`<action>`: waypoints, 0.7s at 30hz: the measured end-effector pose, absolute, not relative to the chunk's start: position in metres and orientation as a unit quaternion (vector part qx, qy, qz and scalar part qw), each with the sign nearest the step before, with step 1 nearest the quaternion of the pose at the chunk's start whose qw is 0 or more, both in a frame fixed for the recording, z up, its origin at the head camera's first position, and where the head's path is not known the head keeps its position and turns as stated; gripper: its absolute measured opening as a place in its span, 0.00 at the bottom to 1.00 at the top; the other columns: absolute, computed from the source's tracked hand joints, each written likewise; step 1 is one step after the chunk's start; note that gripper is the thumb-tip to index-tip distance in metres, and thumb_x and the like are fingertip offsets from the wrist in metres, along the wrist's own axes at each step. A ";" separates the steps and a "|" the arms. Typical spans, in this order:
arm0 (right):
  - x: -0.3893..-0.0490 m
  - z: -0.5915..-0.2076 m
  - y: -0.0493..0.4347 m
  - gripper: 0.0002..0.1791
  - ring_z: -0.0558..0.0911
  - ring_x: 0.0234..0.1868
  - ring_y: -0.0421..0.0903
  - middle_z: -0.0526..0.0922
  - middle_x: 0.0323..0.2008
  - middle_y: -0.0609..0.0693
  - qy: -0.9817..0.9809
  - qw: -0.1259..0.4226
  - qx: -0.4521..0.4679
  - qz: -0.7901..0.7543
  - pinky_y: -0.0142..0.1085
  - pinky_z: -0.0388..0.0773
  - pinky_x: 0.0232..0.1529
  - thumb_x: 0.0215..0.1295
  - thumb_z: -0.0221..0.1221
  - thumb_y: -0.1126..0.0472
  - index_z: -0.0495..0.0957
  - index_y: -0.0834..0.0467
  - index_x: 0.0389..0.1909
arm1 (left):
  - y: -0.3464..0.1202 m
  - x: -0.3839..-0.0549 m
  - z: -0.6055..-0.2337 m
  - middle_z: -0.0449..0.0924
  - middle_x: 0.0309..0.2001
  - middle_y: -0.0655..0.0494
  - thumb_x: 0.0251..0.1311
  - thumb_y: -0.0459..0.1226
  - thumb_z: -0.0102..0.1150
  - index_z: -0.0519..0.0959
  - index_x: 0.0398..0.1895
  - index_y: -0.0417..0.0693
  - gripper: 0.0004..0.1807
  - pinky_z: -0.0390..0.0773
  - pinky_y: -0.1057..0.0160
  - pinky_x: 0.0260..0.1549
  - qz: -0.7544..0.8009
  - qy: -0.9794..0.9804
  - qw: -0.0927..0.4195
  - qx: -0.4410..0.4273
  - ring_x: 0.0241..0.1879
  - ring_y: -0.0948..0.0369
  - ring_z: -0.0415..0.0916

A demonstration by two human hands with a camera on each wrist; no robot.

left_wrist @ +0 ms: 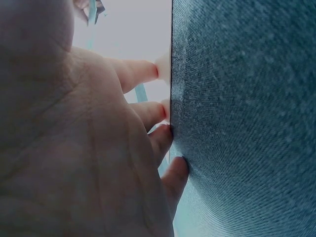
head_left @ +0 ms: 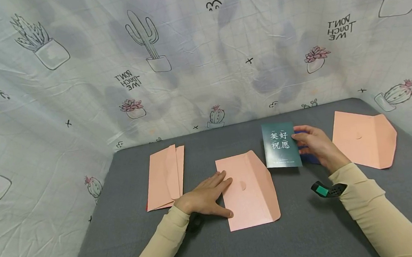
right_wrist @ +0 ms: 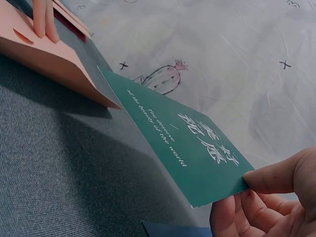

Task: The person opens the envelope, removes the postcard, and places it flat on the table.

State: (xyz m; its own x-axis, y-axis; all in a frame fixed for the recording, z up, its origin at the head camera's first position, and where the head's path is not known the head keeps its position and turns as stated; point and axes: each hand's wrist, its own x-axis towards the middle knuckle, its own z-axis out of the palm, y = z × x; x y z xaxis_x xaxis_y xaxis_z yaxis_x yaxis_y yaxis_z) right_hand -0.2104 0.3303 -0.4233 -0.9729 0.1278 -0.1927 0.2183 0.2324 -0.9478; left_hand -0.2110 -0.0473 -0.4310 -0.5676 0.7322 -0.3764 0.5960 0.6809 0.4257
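The left hand (head_left: 205,197) rests, fingers apart, on the left edge of the middle envelope (head_left: 248,202). Just beyond that envelope's right side, the right hand (head_left: 319,146) pinches the green card (head_left: 280,154) by one edge; it looks light, stiff and creasable, best gripped by its margins. Grey table (head_left: 225,141) stretches behind the envelope.

A curtained-off work spot: cactus-printed cloth (head_left: 194,80) surrounds a grey worktop (head_left: 108,235), hiding the wider room.
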 end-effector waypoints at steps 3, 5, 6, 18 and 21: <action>-0.210 -0.425 0.331 0.32 0.77 0.33 0.34 0.77 0.32 0.34 0.783 0.037 0.112 -0.611 0.33 0.81 0.35 0.78 0.51 0.56 0.55 0.67 0.75 | -0.048 -0.211 -0.431 0.35 0.84 0.52 0.57 0.60 0.66 0.48 0.83 0.55 0.56 0.43 0.47 0.80 0.129 0.876 0.271 0.379 0.84 0.54 0.32; -0.210 -0.426 0.332 0.33 0.77 0.33 0.34 0.77 0.32 0.34 0.782 0.037 0.113 -0.612 0.33 0.81 0.35 0.78 0.51 0.56 0.55 0.67 0.75 | -0.048 -0.211 -0.431 0.35 0.84 0.52 0.57 0.60 0.66 0.49 0.83 0.55 0.56 0.43 0.47 0.80 0.129 0.875 0.271 0.380 0.84 0.54 0.32; -0.210 -0.427 0.332 0.33 0.77 0.33 0.34 0.77 0.32 0.35 0.781 0.036 0.115 -0.612 0.33 0.81 0.35 0.78 0.51 0.56 0.55 0.67 0.75 | -0.049 -0.211 -0.431 0.35 0.84 0.52 0.57 0.60 0.66 0.48 0.83 0.55 0.56 0.43 0.47 0.80 0.129 0.875 0.271 0.380 0.84 0.54 0.32; -0.210 -0.434 0.337 0.32 0.75 0.32 0.35 0.74 0.35 0.41 0.793 0.029 0.127 -0.595 0.33 0.81 0.35 0.78 0.50 0.56 0.56 0.67 0.74 | -0.049 -0.210 -0.431 0.35 0.84 0.52 0.57 0.60 0.66 0.48 0.83 0.55 0.56 0.43 0.47 0.80 0.126 0.875 0.270 0.381 0.84 0.54 0.32; -0.210 -0.434 0.338 0.32 0.75 0.33 0.36 0.73 0.36 0.42 0.794 0.027 0.130 -0.593 0.33 0.81 0.35 0.77 0.50 0.56 0.55 0.68 0.75 | -0.049 -0.211 -0.431 0.35 0.84 0.52 0.58 0.60 0.66 0.48 0.83 0.55 0.56 0.43 0.47 0.80 0.126 0.874 0.270 0.383 0.84 0.54 0.32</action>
